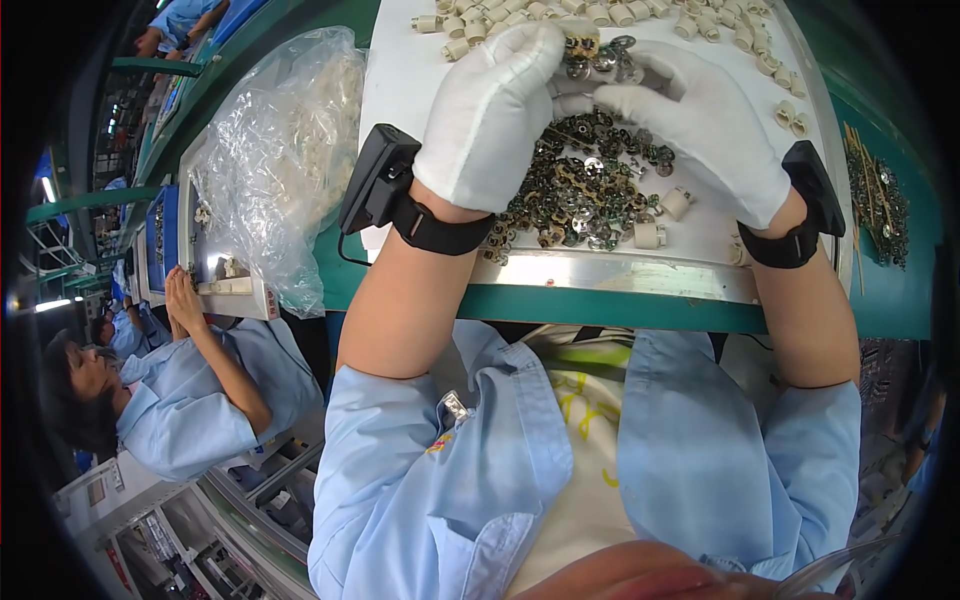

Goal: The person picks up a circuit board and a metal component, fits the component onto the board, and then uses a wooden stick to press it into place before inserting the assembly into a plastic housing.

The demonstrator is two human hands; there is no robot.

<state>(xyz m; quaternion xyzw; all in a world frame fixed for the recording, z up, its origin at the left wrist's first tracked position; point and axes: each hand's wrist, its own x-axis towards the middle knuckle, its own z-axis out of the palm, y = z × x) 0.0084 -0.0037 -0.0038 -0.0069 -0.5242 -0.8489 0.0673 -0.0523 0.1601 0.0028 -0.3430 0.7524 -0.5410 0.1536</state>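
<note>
My left hand (495, 115), in a white glove, is closed with its fingers curled at a small cluster of circuit boards (582, 47) with shiny round metal discs. From the other side my right hand (700, 125), also gloved in white, curves its thumb and fingers round the discs at the edge of this cluster. Both hands are raised over a heap of similar small circuit boards (575, 195) on a white tray (700, 240). Cream cylindrical sockets (650, 236) lie by the heap. The fingertips are partly hidden by the parts and gloves.
More cream sockets (620, 14) cover the tray's far side. Left of it lies a clear plastic bag (285, 150) of pale parts. On the green bench at right is another pile of boards (880, 200) with thin sticks. A co-worker (200, 400) sits at the left.
</note>
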